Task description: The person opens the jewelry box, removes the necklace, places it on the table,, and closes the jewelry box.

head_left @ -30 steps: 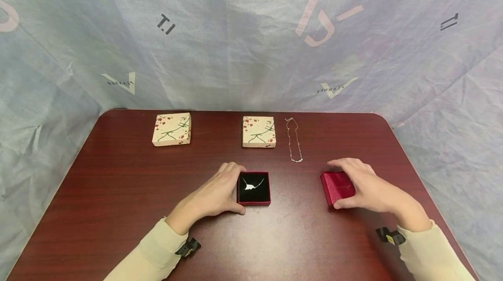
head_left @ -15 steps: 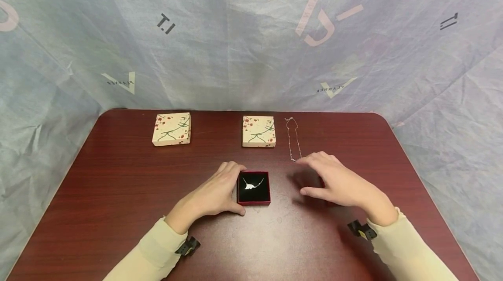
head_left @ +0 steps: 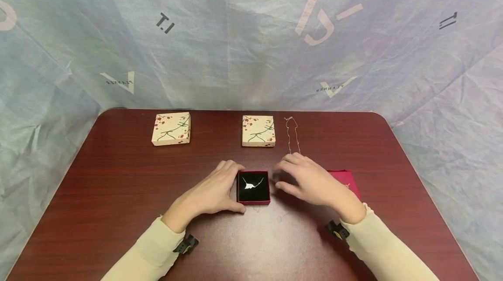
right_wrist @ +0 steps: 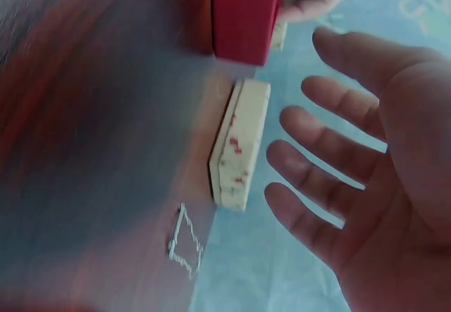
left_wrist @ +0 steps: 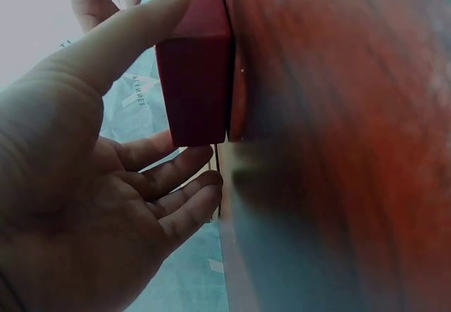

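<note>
Your left hand point(head_left: 210, 193) grips the red box point(head_left: 254, 203), pendant necklace point(head_left: 249, 186) laid inside, lid point(head_left: 346, 180) still off at 3 o'clock past your empty, wide right hand point(head_left: 308, 180), chain point(head_left: 297, 135) loose at 1 o'clock.

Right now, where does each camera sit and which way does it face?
Head: on the head, forward and down over the table; left hand, right hand and sleeves show.
Left wrist: on that wrist, toward the red box; left hand close, right partly beyond.
Right wrist: on that wrist, toward red box, floral box and necklace; right hand close, left partly beyond.
Wrist views share the red box.
</note>
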Tool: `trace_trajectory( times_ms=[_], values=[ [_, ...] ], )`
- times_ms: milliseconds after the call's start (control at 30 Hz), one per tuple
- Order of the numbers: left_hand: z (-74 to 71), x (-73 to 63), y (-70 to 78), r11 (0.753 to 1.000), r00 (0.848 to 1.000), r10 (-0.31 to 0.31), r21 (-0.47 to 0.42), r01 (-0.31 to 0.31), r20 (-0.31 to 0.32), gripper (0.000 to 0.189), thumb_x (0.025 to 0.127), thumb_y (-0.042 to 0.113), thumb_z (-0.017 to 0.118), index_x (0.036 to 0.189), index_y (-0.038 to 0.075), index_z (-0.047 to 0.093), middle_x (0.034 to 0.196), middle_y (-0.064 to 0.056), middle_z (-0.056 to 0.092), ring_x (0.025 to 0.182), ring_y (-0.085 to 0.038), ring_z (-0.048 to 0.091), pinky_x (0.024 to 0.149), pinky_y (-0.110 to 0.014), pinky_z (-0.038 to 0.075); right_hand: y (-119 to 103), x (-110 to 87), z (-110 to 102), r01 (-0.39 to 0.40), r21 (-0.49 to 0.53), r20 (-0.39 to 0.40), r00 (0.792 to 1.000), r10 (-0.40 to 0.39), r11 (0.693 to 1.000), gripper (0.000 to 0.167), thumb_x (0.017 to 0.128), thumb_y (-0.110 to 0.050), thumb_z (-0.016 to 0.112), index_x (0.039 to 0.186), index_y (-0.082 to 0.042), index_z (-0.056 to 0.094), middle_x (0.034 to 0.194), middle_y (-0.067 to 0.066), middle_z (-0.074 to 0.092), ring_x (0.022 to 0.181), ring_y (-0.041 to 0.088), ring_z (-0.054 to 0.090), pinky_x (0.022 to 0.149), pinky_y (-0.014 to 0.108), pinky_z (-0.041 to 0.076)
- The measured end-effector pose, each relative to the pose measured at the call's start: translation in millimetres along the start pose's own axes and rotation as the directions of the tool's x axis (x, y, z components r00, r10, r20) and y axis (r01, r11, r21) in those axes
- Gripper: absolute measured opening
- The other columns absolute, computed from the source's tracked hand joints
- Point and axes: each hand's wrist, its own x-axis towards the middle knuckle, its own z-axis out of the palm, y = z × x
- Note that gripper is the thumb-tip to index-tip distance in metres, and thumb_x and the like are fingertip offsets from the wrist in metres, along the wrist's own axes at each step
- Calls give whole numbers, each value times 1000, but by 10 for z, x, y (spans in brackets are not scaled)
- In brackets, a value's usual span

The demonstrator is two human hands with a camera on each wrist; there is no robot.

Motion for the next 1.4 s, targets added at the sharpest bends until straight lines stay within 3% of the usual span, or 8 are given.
trace_trajectory(
  times_ms=[300, 433, 567, 733, 900, 1067, 1233, 1400],
  values=[
    [-3, 4, 0, 1000, 1000, 2, 8, -2, -4, 92, 72, 41, 99, 141, 1, 54, 129, -7, 56, 124, -25, 50, 110, -44, 43, -139, 197, 153, -14, -108, -60, 998, 8, 994, 13, 94, -27, 80, 104, -19, 77, 102, -4, 62, 92, 19, 55, 81, 39, 50],
    [3, 5, -2, 1000, 1000, 7, 9, -7, -4, 90, 73, 41, 98, 140, 0, 54, 129, -8, 56, 124, -26, 50, 109, -44, 44, -197, 261, 225, -51, -166, -53, 998, 43, 985, 12, 91, -27, 82, 100, -19, 78, 100, -3, 61, 91, 21, 55, 81, 39, 51],
    [11, 4, -7, 1000, 1000, 12, 9, -12, -5, 89, 74, 40, 98, 140, 0, 54, 129, -9, 56, 124, -26, 51, 109, -44, 43, -267, 315, 282, -84, -244, -51, 996, 73, 966, 12, 87, -26, 83, 96, -18, 79, 101, -1, 63, 95, 23, 58, 84, 39, 52],
    [18, 5, -14, 1000, 1000, 15, 17, -15, -3, 88, 75, 41, 97, 140, 0, 54, 129, -8, 56, 122, -25, 50, 108, -43, 43, -358, 354, 329, -135, -324, -69, 990, 119, 936, 10, 82, -22, 81, 88, -15, 78, 97, -1, 61, 91, 26, 56, 72, 38, 48],
    [21, 9, -13, 1000, 1000, 10, 3, -10, -3, 87, 75, 39, 97, 140, 0, 54, 129, -8, 56, 123, -25, 51, 109, -44, 43, -417, 389, 388, -182, -375, -62, 983, 172, 909, 7, 80, -20, 79, 83, -15, 76, 93, -1, 59, 90, 28, 55, 71, 40, 46],
    [20, 10, -14, 1000, 1000, 9, 0, -9, -3, 86, 75, 38, 97, 139, 0, 54, 129, -8, 56, 122, -25, 51, 108, -44, 43, -443, 422, 409, -221, -385, -40, 974, 223, 896, 5, 80, -20, 79, 83, -16, 77, 94, 0, 60, 92, 28, 57, 73, 41, 47],
    [27, 15, -23, 1000, 1000, 10, 5, -10, -4, 87, 75, 38, 97, 139, 0, 54, 128, -8, 56, 121, -24, 51, 108, -44, 43, -427, 443, 429, -255, -336, -36, 965, 259, 907, 4, 80, -19, 81, 82, -16, 78, 97, -2, 63, 95, 27, 59, 75, 42, 49],
    [35, 15, -22, 1000, 1000, 10, 10, -10, -5, 87, 75, 39, 97, 139, 0, 54, 129, -7, 56, 121, -24, 51, 109, -43, 43, -391, 434, 451, -231, -299, -57, 973, 225, 926, 5, 78, -17, 81, 78, -16, 76, 98, -3, 64, 96, 27, 59, 75, 41, 48]
  ],
)
